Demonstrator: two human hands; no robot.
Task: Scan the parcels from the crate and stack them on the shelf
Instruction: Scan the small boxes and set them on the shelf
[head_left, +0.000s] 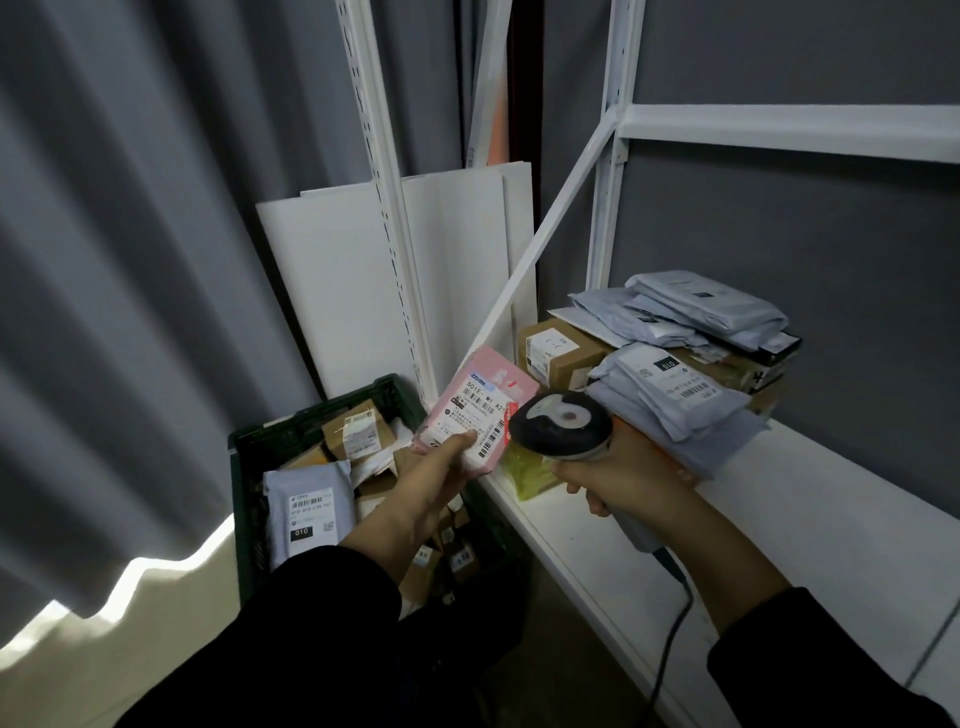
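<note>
My left hand (439, 470) holds a pink parcel (480, 410) with a white barcode label, tilted up above the crate's right edge. My right hand (621, 480) grips a grey corded barcode scanner (563, 423), whose head points at the label from the right, almost touching it. Below sits the dark green crate (291, 434) with several parcels: brown boxes (356, 428) and a grey mailer bag (309, 512). On the white shelf (779, 525) to the right lies a pile of grey mailer bags (691, 384) over brown boxes (558, 353).
White shelf uprights (395, 218) and a diagonal brace (550, 218) rise behind the parcel. White boards (332, 286) lean against the grey curtain (130, 260). A yellow-green packet (527, 475) lies at the shelf's front left. The scanner cable (670, 644) hangs below my right wrist.
</note>
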